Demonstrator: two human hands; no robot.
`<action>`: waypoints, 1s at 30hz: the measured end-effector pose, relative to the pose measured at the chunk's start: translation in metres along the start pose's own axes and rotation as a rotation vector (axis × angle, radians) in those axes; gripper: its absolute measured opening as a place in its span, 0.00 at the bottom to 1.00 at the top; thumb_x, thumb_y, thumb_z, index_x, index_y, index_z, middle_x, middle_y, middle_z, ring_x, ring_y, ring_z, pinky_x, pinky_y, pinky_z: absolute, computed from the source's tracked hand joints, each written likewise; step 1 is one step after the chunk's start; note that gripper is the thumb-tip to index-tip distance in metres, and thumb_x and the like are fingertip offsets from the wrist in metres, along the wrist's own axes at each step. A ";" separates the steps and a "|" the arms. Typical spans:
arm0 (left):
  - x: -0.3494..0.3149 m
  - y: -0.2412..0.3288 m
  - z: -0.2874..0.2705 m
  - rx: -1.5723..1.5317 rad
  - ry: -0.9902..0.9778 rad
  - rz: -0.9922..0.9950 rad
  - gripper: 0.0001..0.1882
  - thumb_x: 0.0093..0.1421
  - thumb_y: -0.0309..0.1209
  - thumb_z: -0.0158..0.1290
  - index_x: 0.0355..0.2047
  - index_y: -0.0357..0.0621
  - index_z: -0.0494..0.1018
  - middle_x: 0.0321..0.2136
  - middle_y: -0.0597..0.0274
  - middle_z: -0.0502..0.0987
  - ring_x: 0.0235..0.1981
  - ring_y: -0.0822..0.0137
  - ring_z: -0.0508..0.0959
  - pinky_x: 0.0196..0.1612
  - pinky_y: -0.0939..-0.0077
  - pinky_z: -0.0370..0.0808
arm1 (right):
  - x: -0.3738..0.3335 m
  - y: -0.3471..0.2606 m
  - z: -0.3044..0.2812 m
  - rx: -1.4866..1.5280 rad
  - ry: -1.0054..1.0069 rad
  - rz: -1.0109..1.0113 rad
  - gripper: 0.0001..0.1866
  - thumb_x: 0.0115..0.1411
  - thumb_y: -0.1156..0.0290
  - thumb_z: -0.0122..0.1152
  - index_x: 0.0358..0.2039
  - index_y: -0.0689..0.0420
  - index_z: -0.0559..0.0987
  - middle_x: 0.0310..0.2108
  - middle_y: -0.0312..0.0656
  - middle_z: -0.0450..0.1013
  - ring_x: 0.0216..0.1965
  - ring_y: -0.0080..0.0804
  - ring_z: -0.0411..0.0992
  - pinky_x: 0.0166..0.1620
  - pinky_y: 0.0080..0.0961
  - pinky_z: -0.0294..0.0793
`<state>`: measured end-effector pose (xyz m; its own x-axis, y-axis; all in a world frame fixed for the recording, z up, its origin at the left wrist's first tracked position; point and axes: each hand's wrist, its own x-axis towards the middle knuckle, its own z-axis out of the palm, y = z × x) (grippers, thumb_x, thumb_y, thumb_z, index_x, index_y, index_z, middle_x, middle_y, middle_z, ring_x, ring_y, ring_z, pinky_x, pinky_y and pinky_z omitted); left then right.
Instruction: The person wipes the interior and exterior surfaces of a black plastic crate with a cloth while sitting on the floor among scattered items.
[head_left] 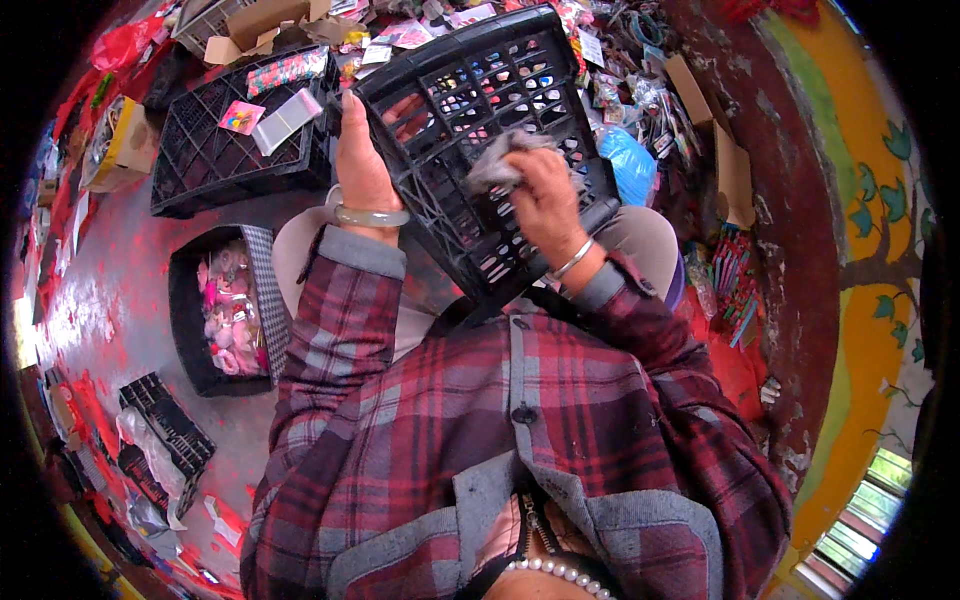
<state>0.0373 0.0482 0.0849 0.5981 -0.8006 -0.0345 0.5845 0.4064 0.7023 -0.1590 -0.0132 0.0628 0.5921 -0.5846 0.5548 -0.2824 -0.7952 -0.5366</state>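
A black plastic crate [470,130] with a lattice of openings is tilted above my lap. My left hand [362,165] grips its left side, the thumb along the outer edge and some fingers showing through the openings. Bunched in my right hand [550,195] is a grey cloth [497,160], pressed against the crate's lattice near the middle. Small colourful items show through the openings, behind the crate.
Left of me another black crate [190,160] bears a few packets. A dark box [185,310] of pink fluffy items stands by my left knee. Heaped packaged goods and a blue plastic bag [630,165] lie to the right, beside cardboard [735,180] and a painted wall.
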 end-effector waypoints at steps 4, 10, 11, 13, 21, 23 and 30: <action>0.001 -0.002 0.000 -0.007 0.007 -0.007 0.31 0.61 0.55 0.39 0.51 0.39 0.65 0.41 0.48 0.74 0.39 0.58 0.75 0.43 0.65 0.73 | -0.005 -0.014 0.005 -0.008 -0.041 -0.083 0.19 0.40 0.81 0.53 0.36 0.56 0.75 0.38 0.44 0.70 0.45 0.47 0.64 0.51 0.39 0.61; 0.001 -0.003 -0.004 -0.048 -0.040 -0.042 0.31 0.61 0.54 0.41 0.51 0.38 0.64 0.42 0.47 0.73 0.41 0.57 0.74 0.46 0.64 0.72 | -0.006 0.000 -0.010 -0.062 -0.131 -0.235 0.16 0.40 0.82 0.54 0.33 0.56 0.75 0.37 0.43 0.69 0.42 0.44 0.66 0.47 0.37 0.65; -0.001 -0.003 -0.002 -0.043 -0.041 -0.031 0.30 0.61 0.52 0.41 0.50 0.38 0.65 0.42 0.48 0.73 0.41 0.58 0.75 0.45 0.65 0.73 | -0.003 0.012 -0.015 -0.076 -0.078 -0.206 0.15 0.40 0.83 0.54 0.32 0.57 0.74 0.36 0.42 0.69 0.40 0.44 0.67 0.45 0.36 0.67; -0.004 -0.001 0.004 -0.032 -0.040 -0.007 0.27 0.62 0.49 0.42 0.48 0.36 0.67 0.41 0.50 0.75 0.40 0.61 0.75 0.43 0.68 0.74 | 0.006 0.018 -0.028 -0.208 -0.045 -0.181 0.15 0.40 0.83 0.54 0.32 0.57 0.75 0.36 0.44 0.70 0.39 0.45 0.67 0.44 0.36 0.67; -0.003 -0.005 0.003 -0.016 -0.028 0.007 0.26 0.62 0.47 0.43 0.47 0.34 0.67 0.40 0.50 0.75 0.40 0.62 0.76 0.43 0.70 0.74 | 0.043 0.078 -0.054 -0.443 -0.028 0.060 0.16 0.43 0.75 0.57 0.37 0.55 0.78 0.37 0.45 0.71 0.42 0.44 0.68 0.47 0.34 0.68; -0.003 -0.005 0.000 -0.027 -0.036 0.006 0.26 0.62 0.48 0.43 0.47 0.34 0.67 0.40 0.50 0.75 0.41 0.62 0.76 0.43 0.70 0.74 | 0.046 0.072 -0.044 -0.477 -0.045 0.034 0.13 0.43 0.74 0.56 0.32 0.56 0.78 0.35 0.44 0.70 0.40 0.45 0.68 0.45 0.35 0.68; -0.008 -0.009 0.000 -0.026 0.004 0.001 0.28 0.60 0.52 0.44 0.49 0.42 0.66 0.40 0.53 0.74 0.38 0.61 0.74 0.44 0.68 0.72 | 0.054 0.055 -0.039 -0.376 -0.179 -0.013 0.08 0.43 0.73 0.54 0.24 0.59 0.78 0.28 0.45 0.70 0.36 0.46 0.68 0.41 0.36 0.69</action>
<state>0.0269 0.0509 0.0792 0.6009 -0.7985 -0.0361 0.5977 0.4189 0.6836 -0.1719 -0.0953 0.0880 0.7100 -0.5629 0.4232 -0.5103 -0.8253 -0.2417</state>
